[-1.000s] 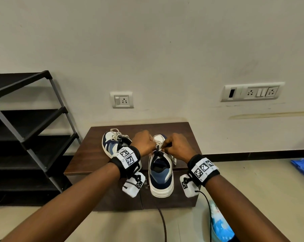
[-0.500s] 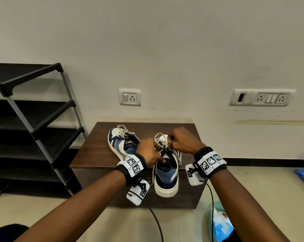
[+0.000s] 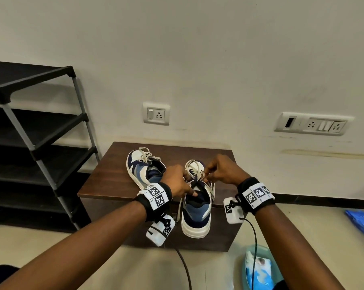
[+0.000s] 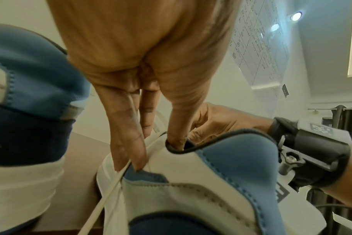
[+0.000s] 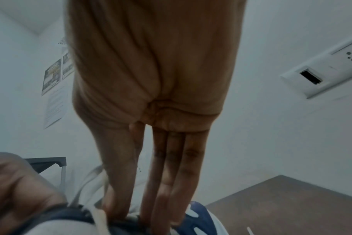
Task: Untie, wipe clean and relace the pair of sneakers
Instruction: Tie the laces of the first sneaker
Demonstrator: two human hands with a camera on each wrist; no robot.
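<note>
Two white, blue and navy sneakers stand on a brown table (image 3: 110, 176). The left sneaker (image 3: 142, 170) is laced and tied, and no hand touches it. The right sneaker (image 3: 197, 214) has its heel toward me, over the table's front edge. My left hand (image 3: 183, 185) grips its collar, thumb (image 4: 177, 138) inside and fingers (image 4: 129, 151) outside. A loose cream lace (image 4: 110, 187) runs under those fingers and hangs down the shoe's left side. My right hand (image 3: 208, 174) pinches the lace (image 3: 194, 170) at the upper eyelets, with its fingertips (image 5: 161, 211) down on the tongue area.
A black shoe rack (image 3: 40, 143) stands left of the table. Wall sockets (image 3: 156, 113) sit behind it. On the floor at the lower right is a teal tub with a wipes pack (image 3: 258, 268), and a blue bag (image 3: 363, 225) lies further right. A cable (image 3: 183, 266) hangs from my left wrist.
My left hand left the laces at the tongue and dropped back to the collar, thumb inside. A lace end now hangs down the shoe's left side. My right hand stays at the eyelets.
</note>
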